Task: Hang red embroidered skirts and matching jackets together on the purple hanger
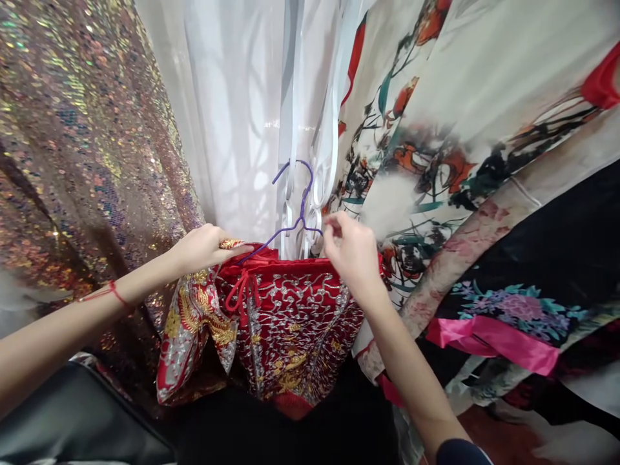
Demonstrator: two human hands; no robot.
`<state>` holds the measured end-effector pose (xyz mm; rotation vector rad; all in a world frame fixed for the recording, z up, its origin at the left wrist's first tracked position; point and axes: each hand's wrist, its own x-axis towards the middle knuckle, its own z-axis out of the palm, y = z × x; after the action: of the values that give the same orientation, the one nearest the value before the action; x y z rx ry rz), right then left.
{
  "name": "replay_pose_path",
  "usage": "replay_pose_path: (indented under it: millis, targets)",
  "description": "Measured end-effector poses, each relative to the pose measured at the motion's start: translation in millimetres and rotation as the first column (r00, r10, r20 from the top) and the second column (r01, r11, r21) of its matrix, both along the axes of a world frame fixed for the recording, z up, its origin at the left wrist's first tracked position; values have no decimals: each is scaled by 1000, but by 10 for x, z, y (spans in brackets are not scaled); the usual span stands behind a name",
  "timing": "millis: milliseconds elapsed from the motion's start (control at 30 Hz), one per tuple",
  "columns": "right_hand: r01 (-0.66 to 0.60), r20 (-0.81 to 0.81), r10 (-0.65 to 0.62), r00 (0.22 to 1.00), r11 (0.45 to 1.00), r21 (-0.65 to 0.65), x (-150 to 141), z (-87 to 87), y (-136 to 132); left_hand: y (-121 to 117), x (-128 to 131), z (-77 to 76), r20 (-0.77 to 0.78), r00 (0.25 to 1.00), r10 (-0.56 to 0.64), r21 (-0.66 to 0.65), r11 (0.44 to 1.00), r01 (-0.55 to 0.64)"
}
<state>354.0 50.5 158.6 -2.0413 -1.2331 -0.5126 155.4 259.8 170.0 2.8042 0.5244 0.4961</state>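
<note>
Just below the fingers lies the embroidered red garment (300,290), probably supple but weighted by its metallic thread, best held along its plain top edge; its long axis seems to run crosswise between the hands, lower edge toward the wearer. The left hand (206,248) pinches its upper left corner, while the right hand's (351,248) fingers curl narrowly, their grip impossible to tell, beside the purple hanger (301,221), whose hook rises beyond them, opening leftward, before white looped strips (292,64).

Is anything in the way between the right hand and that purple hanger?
Nothing visible. The right hand is close beside the purple hanger; whether they touch is unclear. The red garment sits below the hanger's neck.
</note>
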Motion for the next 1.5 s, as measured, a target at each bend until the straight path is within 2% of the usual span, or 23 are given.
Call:
replay_pose_path:
  millis: [33, 100, 200, 267, 300, 367, 467, 533, 600, 667, 700, 767, 833, 900, 933, 1033, 1100, 1200, 1300, 1367, 1500]
  targets:
    - [-14, -81, 6, 997, 995, -95, 110, 12, -60, -11, 26, 19, 2, 1000, -6, -30, 1000, 6]
    - [-197, -269, 118, 956, 938, -287, 325, 62, -116, -52, 109, 73, 21, 999, -25, -123, 992, 27]
    - [-546, -534, 296, 792, 735, -403, 526, 162, -50, -162, 307, 163, 71, 993, -91, -237, 966, 105]
    - [-623, -567, 334, 753, 637, -453, 541, 194, 49, -248, 447, 207, 62, 991, -122, -276, 952, 134]
    - [-623, -548, 345, 762, 619, -478, 523, 191, 100, -287, 506, 221, 63, 990, -125, -282, 949, 137]
    - [-622, -532, 358, 767, 618, -481, 477, 157, 178, -343, 579, 230, 86, 988, -128, -283, 948, 148]
    - [-656, -561, 393, 729, 636, -407, 473, 83, 193, -366, 561, 211, 137, 981, -138, -225, 960, 166]
    - [-660, -534, 426, 730, 642, -390, 522, 48, 133, -363, 475, 175, 107, 992, -66, -83, 994, 75]
    - [-656, -493, 456, 741, 651, -383, 572, 24, 44, -376, 344, 106, 31, 995, 92, 137, 986, -95]
    - [-653, -474, 475, 742, 672, -349, 586, 2, -41, -424, 182, -20, 25, 975, 223, 344, 913, -218]
    - [-646, -467, 476, 745, 688, -330, 576, -10, -75, -464, 95, -113, 63, 968, 242, 420, 873, -246]
    - [-618, -447, 463, 765, 725, -306, 531, -35, -122, -570, -81, -365, 154, 975, 161, 534, 816, -219]
    - [-581, -411, 449, 794, 758, -295, 476, -60, -143, -698, -232, -695, 125, 991, -54, 629, 777, -37]
    - [-560, -372, 448, 813, 777, -288, 435, -77, -150, -813, -327, -1055, -61, 953, -297, 656, 707, 263]
    - [-558, -359, 453, 816, 779, -284, 424, -82, -151, -855, -346, -1223, -143, 923, -356, 645, 674, 360]
    - [-579, -355, 481, 802, 771, -265, 419, -95, -148, -893, -293, -1580, -265, 871, -412, 632, 609, 480]
    - [-581, -349, 486, 801, 771, -260, 434, -112, -143, -863, -205, -1663, -305, 887, -347, 645, 609, 461]
    - [-552, -319, 468, 824, 789, -271, 475, -160, -138, -791, -129, -1609, -338, 933, -125, 674, 660, 333]
    - [-529, -279, 465, 840, 814, -238, 506, -200, -134, -656, -233, -1417, -313, 945, 95, 707, 688, 165]
    - [-515, -248, 464, 850, 830, -214, 501, -204, -130, -482, -386, -1213, -246, 950, 193, 728, 684, 50]
    - [-524, -205, 490, 847, 833, -177, 457, -189, -125, 44, -677, -676, -137, 957, 257, 748, 660, -70]
